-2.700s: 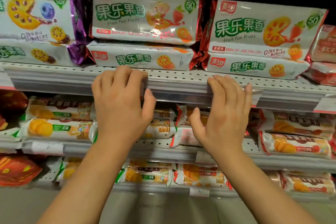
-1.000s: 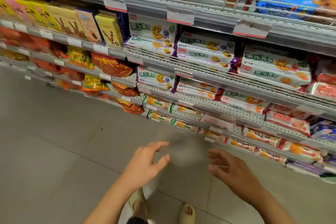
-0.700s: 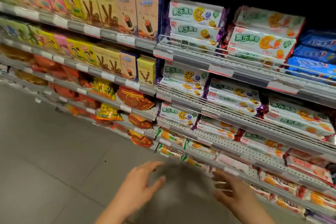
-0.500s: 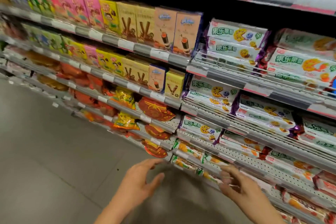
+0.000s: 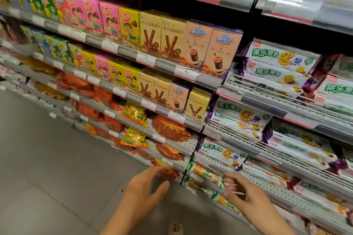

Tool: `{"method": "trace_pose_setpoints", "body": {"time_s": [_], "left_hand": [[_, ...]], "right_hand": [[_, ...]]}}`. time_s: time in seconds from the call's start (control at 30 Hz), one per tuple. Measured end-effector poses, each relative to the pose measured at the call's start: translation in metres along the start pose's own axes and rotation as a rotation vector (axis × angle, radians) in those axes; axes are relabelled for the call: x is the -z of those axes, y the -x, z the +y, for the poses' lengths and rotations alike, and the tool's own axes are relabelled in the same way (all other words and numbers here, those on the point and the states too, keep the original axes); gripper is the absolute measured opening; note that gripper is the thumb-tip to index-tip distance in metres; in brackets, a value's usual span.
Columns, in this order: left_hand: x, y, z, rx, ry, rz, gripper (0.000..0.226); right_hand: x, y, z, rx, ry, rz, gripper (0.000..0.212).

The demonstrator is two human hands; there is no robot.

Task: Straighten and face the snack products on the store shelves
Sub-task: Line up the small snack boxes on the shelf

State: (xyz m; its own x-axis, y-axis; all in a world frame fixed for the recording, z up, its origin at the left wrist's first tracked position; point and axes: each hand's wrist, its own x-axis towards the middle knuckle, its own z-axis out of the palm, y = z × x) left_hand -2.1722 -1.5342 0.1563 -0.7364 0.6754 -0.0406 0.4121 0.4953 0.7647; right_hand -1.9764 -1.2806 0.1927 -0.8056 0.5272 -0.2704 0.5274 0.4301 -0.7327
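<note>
Both hands hang low in front of a long run of store shelves (image 5: 194,79) that slants from the upper left down to the lower right. The left hand (image 5: 142,190), at about 6 o'clock in the view, is released: its fingers are spread and relaxed, and its fingertips reach toward a dark red bag (image 5: 168,171) on a low shelf, though blur makes it hard to say whether they touch it. The right hand (image 5: 246,196), at about 5 o'clock, has loosely bent fingers close to a green-and-orange snack pack (image 5: 205,174) lying at the shelf edge; it seems to hold nothing, but the fingertips are smeared by motion.

At 12 o'clock from the hands stand upright snack boxes: pink boxes (image 5: 91,17), yellow boxes (image 5: 129,25), tan biscuit-stick boxes (image 5: 162,36) and peach boxes (image 5: 212,47), set side by side with their fronts outward. One shelf lower, a small yellow box (image 5: 196,106) stands at the row's right end. At 2 o'clock, white cookie packs (image 5: 277,59) with green lettering lie flat in stacks of two. At 10 o'clock, yellow bags (image 5: 133,113) and orange bags (image 5: 89,108) lean on perforated shelves. Grey floor (image 5: 47,168) fills the lower left, and a shoe tip (image 5: 175,229) shows at the bottom edge.
</note>
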Motion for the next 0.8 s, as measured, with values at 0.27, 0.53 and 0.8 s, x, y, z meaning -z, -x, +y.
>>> {"method": "trace_pose_setpoints", "body": {"time_s": [0.27, 0.53, 0.8], "left_hand": [[0.044, -0.077, 0.031, -0.084, -0.171, 0.025, 0.043], [0.07, -0.187, 0.068, -0.217, -0.29, 0.112, 0.054], [0.088, -0.254, 0.066, -0.413, -0.288, 0.252, 0.045]], "right_hand": [[0.008, -0.089, -0.039, 0.118, -0.066, -0.047, 0.042], [0.034, -0.168, -0.061, 0.307, 0.099, 0.098, 0.044], [0.015, -0.221, -0.071, 0.398, 0.489, 0.442, 0.058]]}}
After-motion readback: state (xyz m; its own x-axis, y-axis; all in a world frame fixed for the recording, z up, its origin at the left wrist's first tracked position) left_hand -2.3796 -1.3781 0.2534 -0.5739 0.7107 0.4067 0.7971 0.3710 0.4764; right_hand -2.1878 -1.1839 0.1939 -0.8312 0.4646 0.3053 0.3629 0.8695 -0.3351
